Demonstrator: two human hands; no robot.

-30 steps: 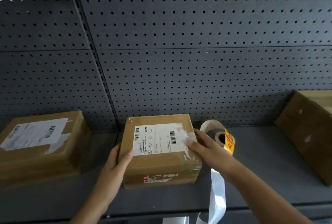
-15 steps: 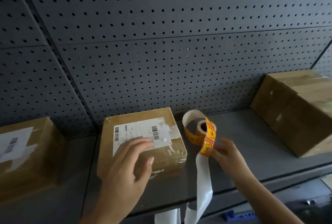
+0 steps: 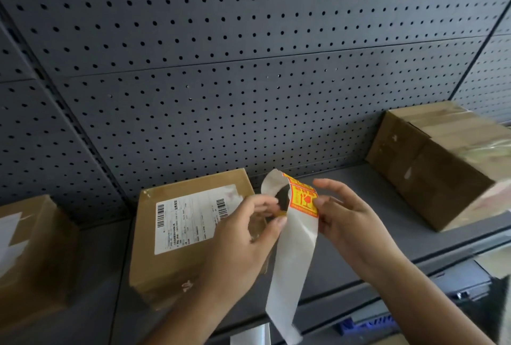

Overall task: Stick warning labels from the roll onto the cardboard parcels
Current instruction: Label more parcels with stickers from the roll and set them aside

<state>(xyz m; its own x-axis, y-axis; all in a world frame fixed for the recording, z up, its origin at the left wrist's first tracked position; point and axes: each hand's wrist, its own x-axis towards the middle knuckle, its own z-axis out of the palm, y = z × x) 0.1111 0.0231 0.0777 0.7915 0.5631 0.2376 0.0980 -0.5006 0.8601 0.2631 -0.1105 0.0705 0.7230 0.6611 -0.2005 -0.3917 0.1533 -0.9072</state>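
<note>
A roll of yellow-and-red warning labels (image 3: 302,197) is lifted a little above the grey shelf, between both hands. My left hand (image 3: 246,236) pinches the roll's left side. My right hand (image 3: 343,214) has thumb and fingers on the edge of the outermost label. A long white strip of empty backing paper (image 3: 290,275) hangs down from the roll past the shelf edge. Just left of the roll, a cardboard parcel (image 3: 177,261) with a white shipping label lies flat, partly hidden by my left hand.
Another parcel (image 3: 30,256) with a white label lies at the far left. A bigger taped cardboard box (image 3: 442,167) stands at the right. A dark pegboard wall (image 3: 249,68) closes the back. The grey shelf's front edge (image 3: 414,261) runs below my right wrist.
My left hand left the top of the middle parcel and came to the roll. The roll rose off the shelf. The view shifted closer and to the right.
</note>
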